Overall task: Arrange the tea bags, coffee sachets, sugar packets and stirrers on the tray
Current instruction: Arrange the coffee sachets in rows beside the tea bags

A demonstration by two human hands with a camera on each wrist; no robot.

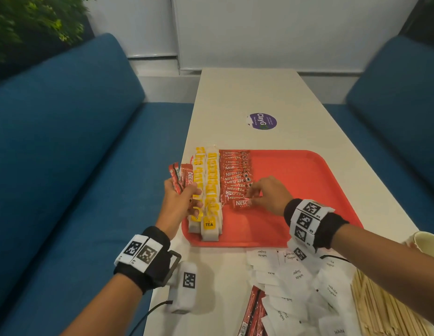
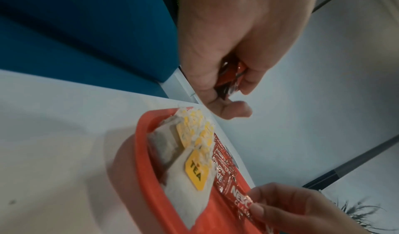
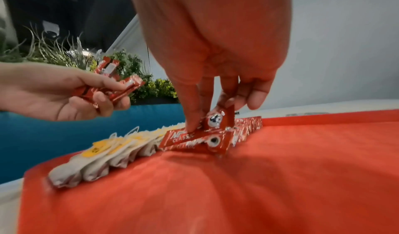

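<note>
Red tray (image 1: pixel 296 185) lies on the white bench (image 1: pixel 247 93). Two rows of tea bags (image 1: pixel 212 190) fill its left edge, a row of coffee sachets (image 1: pixel 235 170) just beside them. Right hand (image 1: pixel 271 195) pinches one sachet (image 3: pixel 194 135) at the row's near end, apparently touching the tray. Left hand (image 1: pixel 177 202), fingers curled, grips a bunch of sachets (image 1: pixel 181 177) over the tray's left rim. Sugar packets (image 1: pixel 296 282) and wooden stirrers (image 1: pixel 385 309) lie on the bench nearer the person.
</note>
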